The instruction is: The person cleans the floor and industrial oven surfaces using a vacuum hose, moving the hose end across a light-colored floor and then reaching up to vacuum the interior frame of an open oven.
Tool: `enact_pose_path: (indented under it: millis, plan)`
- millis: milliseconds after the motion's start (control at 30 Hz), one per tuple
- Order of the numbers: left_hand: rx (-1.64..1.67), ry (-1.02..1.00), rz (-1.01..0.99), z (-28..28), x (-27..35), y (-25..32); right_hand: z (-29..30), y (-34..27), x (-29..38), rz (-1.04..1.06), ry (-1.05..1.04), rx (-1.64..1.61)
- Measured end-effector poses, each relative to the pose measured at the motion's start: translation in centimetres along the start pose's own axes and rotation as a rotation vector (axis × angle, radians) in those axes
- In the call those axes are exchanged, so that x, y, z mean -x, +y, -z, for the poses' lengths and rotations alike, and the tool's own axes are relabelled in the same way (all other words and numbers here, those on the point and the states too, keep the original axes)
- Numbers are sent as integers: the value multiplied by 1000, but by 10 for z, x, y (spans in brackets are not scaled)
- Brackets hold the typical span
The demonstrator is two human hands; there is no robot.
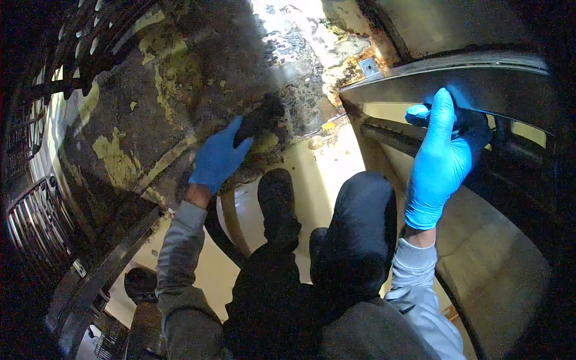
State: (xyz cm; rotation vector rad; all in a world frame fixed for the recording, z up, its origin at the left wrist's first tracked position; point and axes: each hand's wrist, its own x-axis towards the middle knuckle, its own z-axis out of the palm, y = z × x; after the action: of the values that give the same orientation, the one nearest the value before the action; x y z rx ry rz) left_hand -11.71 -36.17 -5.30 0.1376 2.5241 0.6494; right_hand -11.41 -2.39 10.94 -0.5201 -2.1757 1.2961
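Note:
My left hand (220,155), in a blue disposable glove, is at the near edge of a dark, grimy surface (180,108) with peeling yellowish patches. Its thumb and forefinger are spread, and nothing shows in it; a black shadow falls just beyond. Brightly lit, my gloved right hand (436,166) is raised at the lower edge of a stainless steel panel (441,83), thumb pointing up. The fingers curl around into a dark area under that edge. Whether they grip the panel, a dark object or nothing, I cannot tell.
A bright beam falls on a rusty, crusted patch (346,54) beside a small metal plate with a hole (369,67). My dark-clothed leg (355,225) stands over cream flooring (333,166). A dark bar (391,135) runs below the panel. Metal racks (38,216) line the left.

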Motion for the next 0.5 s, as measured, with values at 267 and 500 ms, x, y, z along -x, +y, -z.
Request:
enact_pose_path:
  millis: [267,500]
  plan:
    - [29,-91,-126,-23,-84,70,-4,-6,1,-20,-23,-76]
    - [-53,-164,-188,0,-65,59,0,-3,-2,40,-27,-44]
